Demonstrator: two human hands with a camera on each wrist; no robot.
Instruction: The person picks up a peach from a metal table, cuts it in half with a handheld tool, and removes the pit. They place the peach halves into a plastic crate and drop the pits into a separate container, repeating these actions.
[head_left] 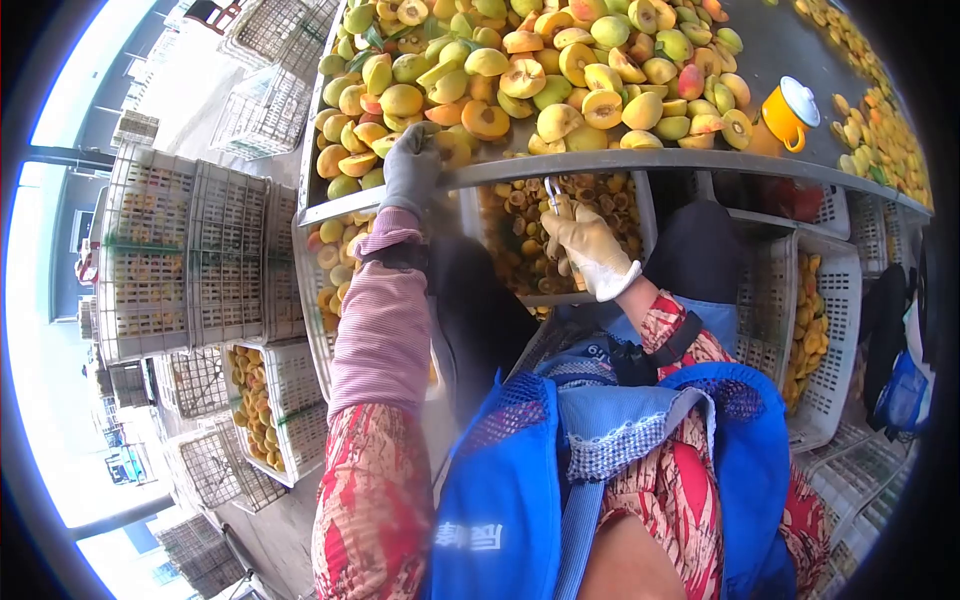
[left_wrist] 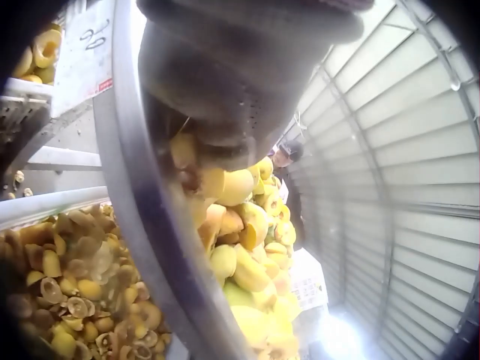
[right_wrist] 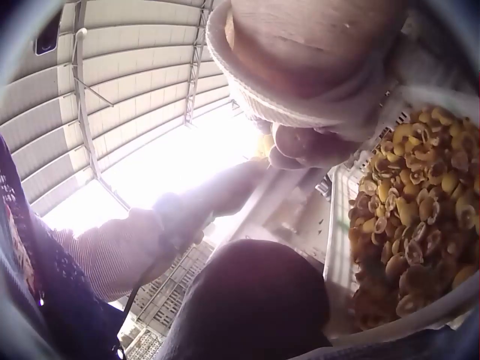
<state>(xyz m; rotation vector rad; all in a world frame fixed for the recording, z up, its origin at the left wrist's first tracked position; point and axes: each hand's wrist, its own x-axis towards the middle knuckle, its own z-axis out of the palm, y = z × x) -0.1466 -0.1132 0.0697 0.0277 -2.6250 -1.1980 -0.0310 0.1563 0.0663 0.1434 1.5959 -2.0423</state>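
My left hand [head_left: 410,172], in a grey glove, reaches over the table's metal rim. Its fingers grip a blurred peach [head_left: 453,149] at the edge of the heap. In the left wrist view the glove [left_wrist: 225,82] hides most of that fruit. My right hand [head_left: 590,245], in a tan glove with a white cuff, holds a slim metal pitting tool [head_left: 550,188] with a curved tip pointing up. This hand hangs just below the rim, over a crate of peach scraps [head_left: 510,225]. In the right wrist view, the cuff [right_wrist: 292,112] covers most of the hand.
Halved and whole peaches [head_left: 560,75] heap the metal table [head_left: 560,165]. A yellow enamel mug [head_left: 785,118] stands at right. Stacked plastic crates [head_left: 150,260] rise at left, and another crate [head_left: 830,340] with peaches sits by my right side. My knees are under the table.
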